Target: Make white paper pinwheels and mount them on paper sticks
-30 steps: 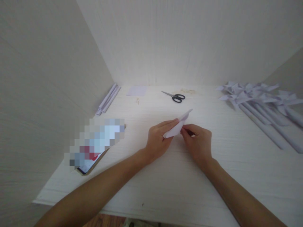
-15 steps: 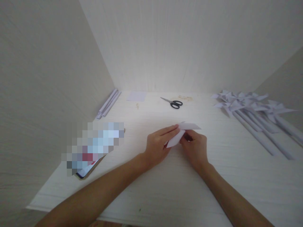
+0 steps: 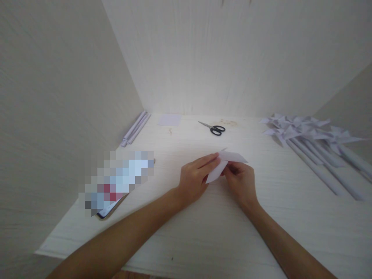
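A folded white paper pinwheel (image 3: 232, 156) is held between both hands above the middle of the table, with one blade pointing right and another down to the left. My left hand (image 3: 195, 176) grips it from the left, fingers lying along its upper side. From below and the right, my right hand (image 3: 241, 180) is closed with thumb and fingertips bunched under the paper. Whatever small thing those fingertips pinch is hidden. Beyond the hands lie black-handled scissors (image 3: 215, 129), their blades pointing left.
Several finished paper pinwheels on rolled sticks (image 3: 316, 145) lie at the right. Rolled paper tubes (image 3: 136, 128) rest by the left wall, near a square paper sheet (image 3: 169, 119). Small light bits (image 3: 170, 131) and brownish pieces (image 3: 229, 123) lie at the back. A phone (image 3: 116, 207), its screen blurred, is at the left.
The view has shifted slightly. Both hands stay on the pinwheel, and its right blade tilts a little lower than before. My right fingers have moved slightly under the paper.
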A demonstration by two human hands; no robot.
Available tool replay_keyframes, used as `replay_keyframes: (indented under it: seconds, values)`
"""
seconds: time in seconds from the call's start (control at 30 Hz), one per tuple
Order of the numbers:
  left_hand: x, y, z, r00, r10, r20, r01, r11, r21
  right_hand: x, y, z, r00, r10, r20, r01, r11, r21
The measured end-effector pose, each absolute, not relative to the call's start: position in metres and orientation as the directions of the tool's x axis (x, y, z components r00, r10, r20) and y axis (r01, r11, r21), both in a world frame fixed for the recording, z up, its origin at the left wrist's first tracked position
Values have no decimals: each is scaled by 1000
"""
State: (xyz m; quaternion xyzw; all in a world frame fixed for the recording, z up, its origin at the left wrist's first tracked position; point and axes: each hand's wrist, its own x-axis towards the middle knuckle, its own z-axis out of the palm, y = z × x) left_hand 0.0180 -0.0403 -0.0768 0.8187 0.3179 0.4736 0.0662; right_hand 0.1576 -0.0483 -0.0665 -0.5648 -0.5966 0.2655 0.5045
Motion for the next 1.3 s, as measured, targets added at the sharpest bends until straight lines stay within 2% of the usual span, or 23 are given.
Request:
replay_keyframes:
  seconds: [0.53,0.73,0.93,1.3]
  values:
    - [20,-43,-73,369,556,745,558,-773,301,158,-48,-70,137,942,307,323,251,-913]
    - [20,-43,-72,348,563,749,547,-771,325,157,-47,-67,112,934,339,350,283,-893]
    - [18,-42,-75,349,533,770,501,-801,327,161,-45,-69,79,926,368,451,296,-842]
    - [17,-43,-72,346,495,797,488,-821,298,163,-46,-69,48,919,391,485,321,-813]
